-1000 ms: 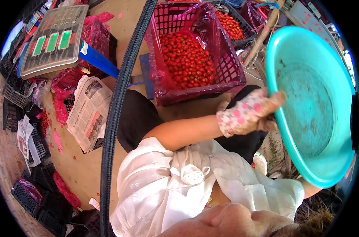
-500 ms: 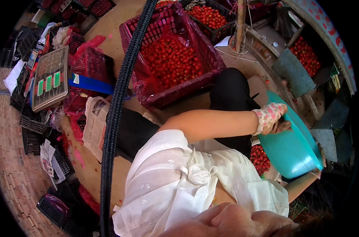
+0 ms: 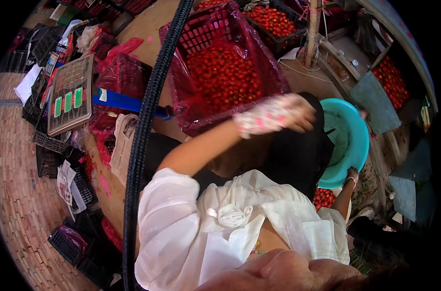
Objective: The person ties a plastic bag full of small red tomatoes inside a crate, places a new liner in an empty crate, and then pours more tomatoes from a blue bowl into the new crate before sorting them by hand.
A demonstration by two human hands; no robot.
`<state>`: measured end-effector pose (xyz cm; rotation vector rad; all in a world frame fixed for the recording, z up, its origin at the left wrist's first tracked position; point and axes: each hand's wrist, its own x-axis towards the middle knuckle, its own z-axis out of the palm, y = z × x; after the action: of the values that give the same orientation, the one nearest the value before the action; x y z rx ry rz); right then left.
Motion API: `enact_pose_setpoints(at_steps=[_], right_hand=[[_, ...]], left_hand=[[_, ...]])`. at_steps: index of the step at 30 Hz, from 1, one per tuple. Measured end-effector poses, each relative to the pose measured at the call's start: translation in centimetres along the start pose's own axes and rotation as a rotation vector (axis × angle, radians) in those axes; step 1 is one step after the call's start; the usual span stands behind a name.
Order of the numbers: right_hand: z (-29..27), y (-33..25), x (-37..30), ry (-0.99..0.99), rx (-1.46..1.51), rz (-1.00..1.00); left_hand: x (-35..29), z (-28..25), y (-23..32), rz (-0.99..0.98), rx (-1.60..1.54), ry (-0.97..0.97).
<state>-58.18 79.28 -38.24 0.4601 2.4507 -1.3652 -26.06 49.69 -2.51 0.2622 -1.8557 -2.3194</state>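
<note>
My left hand [image 3: 278, 115], in a pale glove with pink spots and bare fingers, hangs over my dark-trousered knee, a little blurred. Its fingers reach out with nothing in them. To its right a turquoise plastic basin [image 3: 360, 140] faces up, showing its inside with only some small bits on the bottom. At the basin's near right rim my right hand [image 3: 352, 175], also gloved, is closed on the edge. Just beyond my left hand stands a crate [image 3: 274, 72] lined with dark red plastic film, partly filled with small red tomatoes [image 3: 225, 75].
Another tomato crate [image 3: 274, 22] stands behind, beside a wooden post [image 3: 312, 34]. More tomatoes [image 3: 323, 198] lie below the basin. A scale [image 3: 72, 94] with green displays stands left, near a blue bar [image 3: 123, 103]. A black braided cord [image 3: 147, 121] crosses the view. Metal sheets [image 3: 375, 102] lean right.
My left hand has let go of the basin and swung left toward the crate. The basin has turned from its side to face up, moving slightly away, with my right hand still on its rim.
</note>
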Motion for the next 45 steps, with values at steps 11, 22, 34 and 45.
enact_pose_setpoints(at_steps=[11,22,34,45], right_hand=[[12.2,-34.2,-19.2,-0.604,-0.074,-1.541],[28.1,-38.9,-37.5,-0.276,-1.868,-1.872],[24.5,-40.0,-36.8,-1.114,-0.377,-0.971],[22.8,-35.8,-37.9,-0.923,-0.849,-1.673]], left_hand=[[-18.5,-19.9,4.5,-0.293,1.389,1.528],[-17.8,-23.0,5.3,-0.449,0.862,1.435],[-20.5,-23.2,4.1,-0.136,1.023,1.610],[-24.6,-20.1,2.8,-0.262,0.949,1.536]])
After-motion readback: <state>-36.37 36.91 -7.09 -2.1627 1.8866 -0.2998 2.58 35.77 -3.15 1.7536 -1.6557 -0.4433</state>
